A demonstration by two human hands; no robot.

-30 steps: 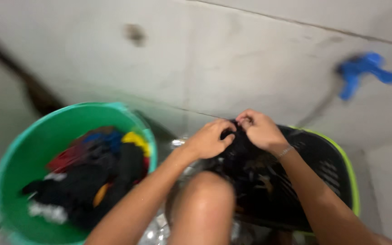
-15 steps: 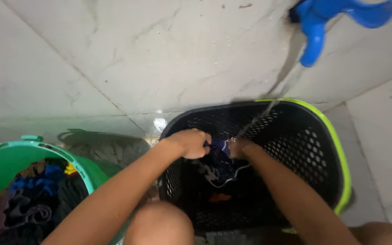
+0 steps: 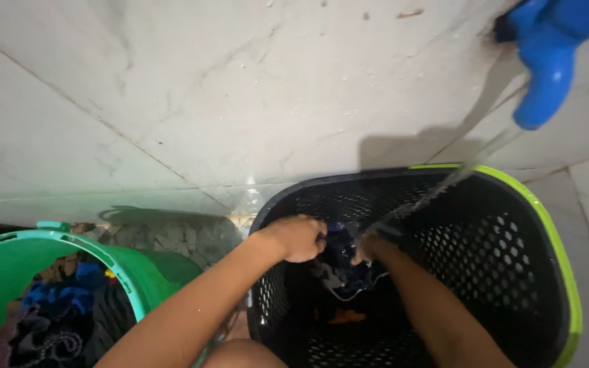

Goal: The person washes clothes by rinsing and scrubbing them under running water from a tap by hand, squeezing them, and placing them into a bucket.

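Two hands [image 3: 335, 242] gripping dark cloth [image 3: 341, 262], black basket [image 3: 506, 272]

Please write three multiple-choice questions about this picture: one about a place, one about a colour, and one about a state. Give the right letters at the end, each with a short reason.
1. Where are the left hand and the right hand?
A. Inside the green tub
B. Over the black basket
C. On the blue tap

2. What colour is the rim of the black basket?
A. Red
B. White
C. Yellow-green

3. What is the state of the blue tap?
A. Water is running from it
B. It is dry and shut off
C. It lies on the floor

Answers:
1. B: both hands hold a dark wet cloth above the inside of the basket, apart from the green tub.
2. C: a yellow-green band runs along the basket's upper edge.
3. A: a thin stream of water slants from the tap on the wall down toward the hands.
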